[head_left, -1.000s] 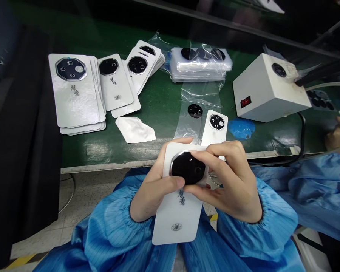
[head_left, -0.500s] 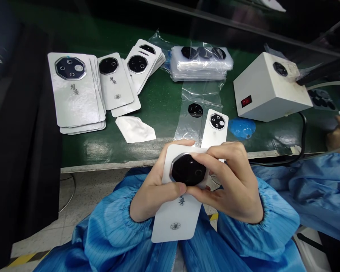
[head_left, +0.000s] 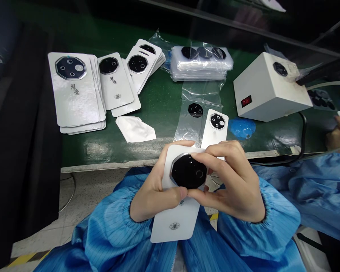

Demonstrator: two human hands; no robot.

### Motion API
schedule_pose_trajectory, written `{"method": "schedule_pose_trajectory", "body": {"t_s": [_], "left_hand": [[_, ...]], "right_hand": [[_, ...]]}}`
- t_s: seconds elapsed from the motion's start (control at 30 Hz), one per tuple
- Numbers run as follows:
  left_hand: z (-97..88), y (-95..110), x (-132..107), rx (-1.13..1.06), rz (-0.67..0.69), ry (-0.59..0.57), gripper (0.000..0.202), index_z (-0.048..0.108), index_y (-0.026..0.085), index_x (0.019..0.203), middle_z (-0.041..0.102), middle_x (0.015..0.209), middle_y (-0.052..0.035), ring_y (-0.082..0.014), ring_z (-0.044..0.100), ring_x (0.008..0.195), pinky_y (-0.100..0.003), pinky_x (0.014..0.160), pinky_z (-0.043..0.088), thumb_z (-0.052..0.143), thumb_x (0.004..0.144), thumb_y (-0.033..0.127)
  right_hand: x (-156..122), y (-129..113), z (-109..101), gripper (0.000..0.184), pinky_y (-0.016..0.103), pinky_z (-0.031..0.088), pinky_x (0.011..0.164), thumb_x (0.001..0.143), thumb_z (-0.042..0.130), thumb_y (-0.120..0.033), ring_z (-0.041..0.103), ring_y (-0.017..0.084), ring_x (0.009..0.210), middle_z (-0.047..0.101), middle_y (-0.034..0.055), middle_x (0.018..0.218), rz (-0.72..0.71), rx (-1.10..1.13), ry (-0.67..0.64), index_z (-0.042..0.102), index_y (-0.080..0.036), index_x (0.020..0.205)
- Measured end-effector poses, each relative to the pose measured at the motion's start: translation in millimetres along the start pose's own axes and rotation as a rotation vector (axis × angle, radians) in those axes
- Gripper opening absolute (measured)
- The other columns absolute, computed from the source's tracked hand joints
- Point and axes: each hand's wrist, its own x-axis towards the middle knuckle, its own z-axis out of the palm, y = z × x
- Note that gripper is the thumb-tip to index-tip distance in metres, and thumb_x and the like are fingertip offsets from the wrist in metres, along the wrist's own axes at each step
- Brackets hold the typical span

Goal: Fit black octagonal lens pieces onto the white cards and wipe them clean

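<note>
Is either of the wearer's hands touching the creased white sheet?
No, the white sheet lies apart on the green bench, while the left hand and right hand hold a white panel.

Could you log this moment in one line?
left hand: holds white phone-back panel | right hand: touches black octagonal camera cover | bench: white sheet, white box, red switch

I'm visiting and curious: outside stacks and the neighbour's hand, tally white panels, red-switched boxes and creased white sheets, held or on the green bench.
White rectangular panels, one held: 2
White box, red switch: 1
Creased white sheet: 1
Total: 4
</note>
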Motion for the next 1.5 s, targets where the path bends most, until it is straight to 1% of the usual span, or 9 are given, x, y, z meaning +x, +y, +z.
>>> {"method": "schedule_pose_trajectory", "body": {"t_s": [0.13,0.37,0.47,0.57,0.63,0.83,0.97,1.27,1.5], "left_hand": [[-0.1,-0.1,0.1,0.012,0.002,0.0,0.055,0.038,0.031,0.126,0.064,0.1,-0.0013,-0.0106,0.064,0.082,-0.017,0.068,0.052,0.06,0.08,0.008],[0.2,-1.9,-0.6,-0.007,0.018,-0.021,0.054,0.038,0.031,0.126,0.067,0.102,-0.0018,-0.0104,0.066,0.08,-0.016,0.066,0.052,0.057,0.082,0.007],[-0.1,-2.5,-0.9,-0.022,0.011,-0.019,0.053,0.039,0.031,0.126,0.068,0.101,-0.0015,-0.0105,0.066,0.08,-0.016,0.067,0.052,0.056,0.082,0.006],[-0.7,-2.2,-1.0,-0.057,-0.002,-0.013,0.053,0.039,0.031,0.125,0.067,0.1,-0.0009,-0.0128,0.067,0.085,-0.019,0.071,0.053,0.057,0.081,0.007],[-0.8,-1.9,-0.9,-0.049,-0.021,0.011,0.054,0.039,0.031,0.125,0.066,0.099,-0.0005,-0.014,0.067,0.085,-0.02,0.071,0.054,0.059,0.08,0.008],[3.2,-1.6,-0.8,-0.047,-0.008,0.008,0.052,0.041,0.03,0.124,0.066,0.099,-0.0011,-0.0119,0.066,0.082,-0.018,0.07,0.053,0.059,0.08,0.007],[5.4,-1.4,-1.4,-0.045,-0.02,0.057,0.052,0.042,0.03,0.122,0.068,0.099,-0.0001,-0.0104,0.066,0.08,-0.015,0.067,0.052,0.061,0.079,0.009],[2.4,0.1,-1.3,0.005,-0.008,-0.014,0.051,0.038,0.032,0.125,0.066,0.104,0.0004,-0.0108,0.066,0.09,-0.017,0.074,0.052,0.055,0.083,0.007],[2.2,-0.7,-2.5,0.031,0.005,-0.005,0.053,0.037,0.033,0.127,0.066,0.102,-0.0005,-0.0127,0.065,0.09,-0.018,0.071,0.052,0.056,0.082,0.01]], "right_hand": [[0.3,-0.8,0.3,0.033,0.034,0.042,0.063,0.08,0.062,-0.035,0.05,0.017,0.077,0.054,0.0064,0.086,0.006,-0.018,0.011,0.054,-0.014,0.105],[-0.7,-0.9,2.7,0.033,0.036,0.044,0.066,0.079,0.064,-0.032,0.05,0.018,0.077,0.054,0.0068,0.085,-0.017,-0.026,0.048,0.055,-0.013,0.103],[-0.6,-1.2,3.1,0.035,0.036,0.043,0.065,0.077,0.065,-0.034,0.05,0.018,0.076,0.053,0.0066,0.084,-0.016,-0.017,0.057,0.054,-0.012,0.102],[-1.1,-1.8,3.2,0.038,0.036,0.044,0.065,0.075,0.069,-0.035,0.051,0.018,0.076,0.054,0.0069,0.084,-0.012,0.007,0.062,0.054,-0.011,0.1],[-1.5,-2.1,2.9,0.04,0.036,0.045,0.066,0.073,0.07,-0.035,0.052,0.018,0.078,0.054,0.0073,0.086,-0.003,0.025,0.069,0.054,-0.011,0.1],[0.6,-2.1,0.0,0.032,0.034,0.045,0.063,0.077,0.066,-0.035,0.052,0.018,0.077,0.056,0.0069,0.084,0.003,-0.014,0.071,0.056,-0.014,0.099],[1.4,-2.8,-0.7,0.031,0.035,0.046,0.065,0.078,0.064,-0.037,0.052,0.019,0.076,0.056,0.0072,0.083,0.001,-0.036,0.069,0.058,-0.013,0.097],[-0.6,-2.7,-0.9,0.03,0.038,0.046,0.068,0.078,0.064,-0.033,0.052,0.02,0.078,0.057,0.0085,0.084,-0.01,-0.066,0.059,0.057,-0.011,0.098],[-1.5,-3.5,-0.3,0.03,0.038,0.047,0.069,0.078,0.064,-0.033,0.052,0.02,0.08,0.058,0.0082,0.085,-0.001,-0.066,0.076,0.057,-0.013,0.099]]}}
